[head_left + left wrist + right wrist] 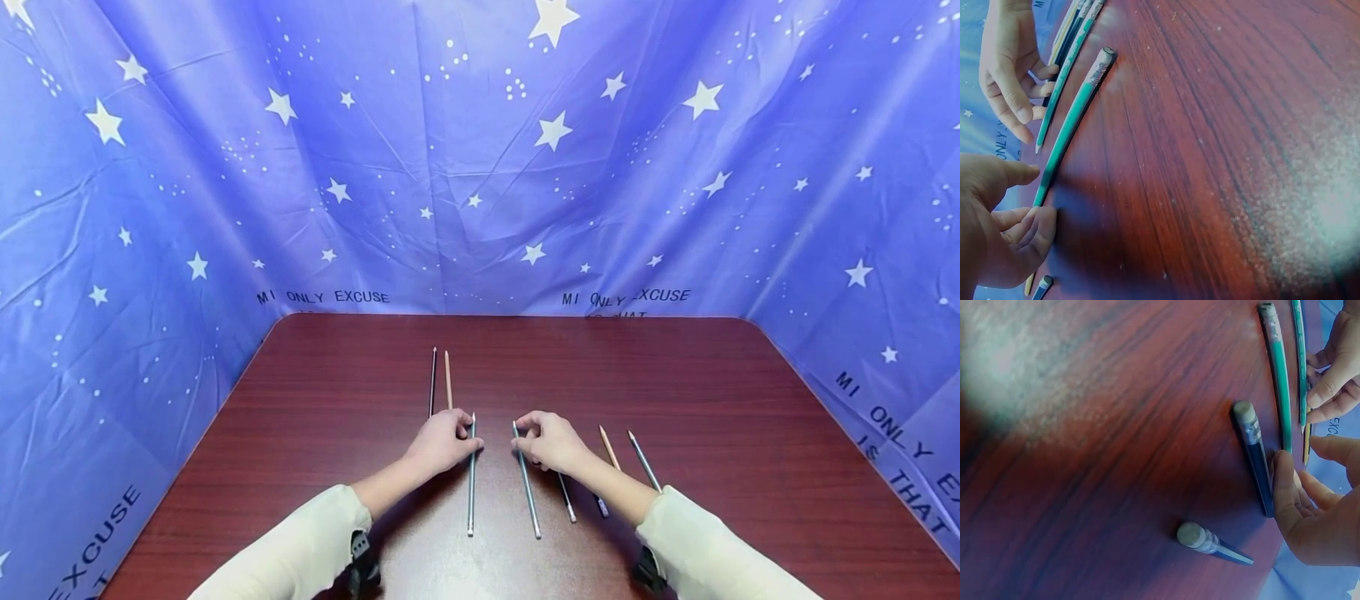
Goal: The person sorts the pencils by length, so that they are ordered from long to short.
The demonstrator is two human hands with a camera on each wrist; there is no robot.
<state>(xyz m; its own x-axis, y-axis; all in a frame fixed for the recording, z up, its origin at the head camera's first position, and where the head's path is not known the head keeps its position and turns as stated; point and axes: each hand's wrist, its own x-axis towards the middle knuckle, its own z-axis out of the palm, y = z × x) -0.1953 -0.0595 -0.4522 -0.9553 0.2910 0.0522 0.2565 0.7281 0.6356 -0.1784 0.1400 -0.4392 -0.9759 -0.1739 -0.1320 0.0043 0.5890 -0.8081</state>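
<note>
1 green pencil (471,493) lies under the left hand (441,440), another green pencil (528,496) under the right hand (553,443), erasers towards 6 o'clock, probably so fingers steady the tips. Pinching or merely touching, I can't tell. Only the head view shows a tan pencil's (611,450) tip, at the right hand's 3 o'clock.

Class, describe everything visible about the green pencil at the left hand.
The slim green pencil has a metallic band and an eraser on the end nearer the person. It appears to lie on the table, pale point facing away. Its point end is between the thumb and fingers of the left hand; whether they grip it is unclear.
</note>
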